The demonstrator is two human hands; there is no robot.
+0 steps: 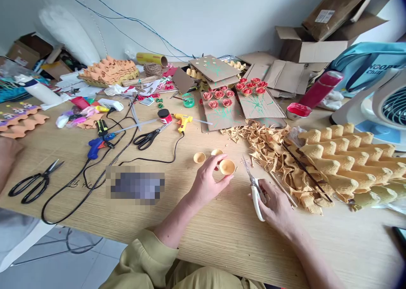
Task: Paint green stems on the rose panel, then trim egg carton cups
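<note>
My left hand pinches a small round egg carton cup between thumb and fingers, its hollow turned toward me. Two similar cups stand on the table just behind: one cup to the left, another cup partly hidden by my fingers. White-handled scissors are in my right hand, with the blades slightly apart and pointing away, a little to the right of the held cup. Curled carton trimmings lie in a heap beyond the scissors.
Stacked egg cartons and a fan stand at right. Red paper roses on cardboard sit behind. A yellow glue gun, a blue glue gun, cords and black scissors spread leftward. Another person's arm rests at far left.
</note>
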